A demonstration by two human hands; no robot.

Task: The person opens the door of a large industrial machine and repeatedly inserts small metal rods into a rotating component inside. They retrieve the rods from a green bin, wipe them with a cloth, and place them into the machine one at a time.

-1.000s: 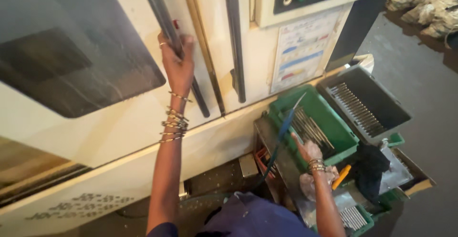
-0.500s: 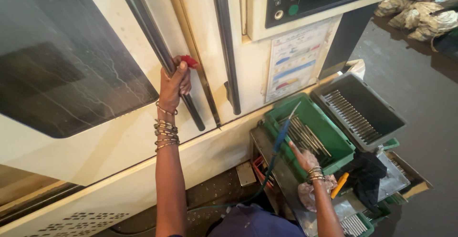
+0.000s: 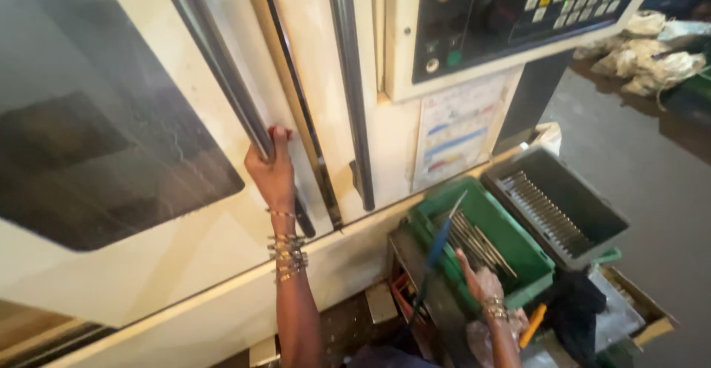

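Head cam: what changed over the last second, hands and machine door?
The left hand slid down the door handle bar and now grips it lower, fingers wrapped around. The right hand stayed at the green crate of metal rods, with the blue-handled tool beside it. The grey tray did not move. Whether the door shifted is unclear.

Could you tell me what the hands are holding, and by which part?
Left hand grips the machine door's bar handle near its lower end; right hand holds nothing clearly.
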